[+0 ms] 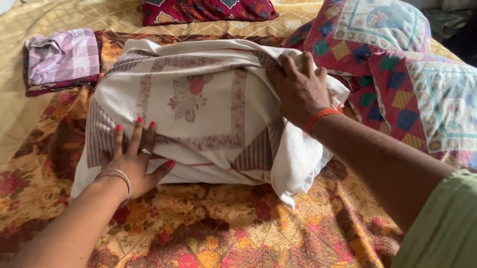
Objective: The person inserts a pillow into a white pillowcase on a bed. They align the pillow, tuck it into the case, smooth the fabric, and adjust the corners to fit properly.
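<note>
Both hands (137, 161) on cream pillow (193, 107)

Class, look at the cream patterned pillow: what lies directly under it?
The cream pillow rests on a floral bedspread, pressed by the left hand and gripped by the right hand. Anything beneath its middle is covered.

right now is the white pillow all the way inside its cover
No. The white pillow bulges out of the cream patterned cover at the right end, below the right hand.
</note>
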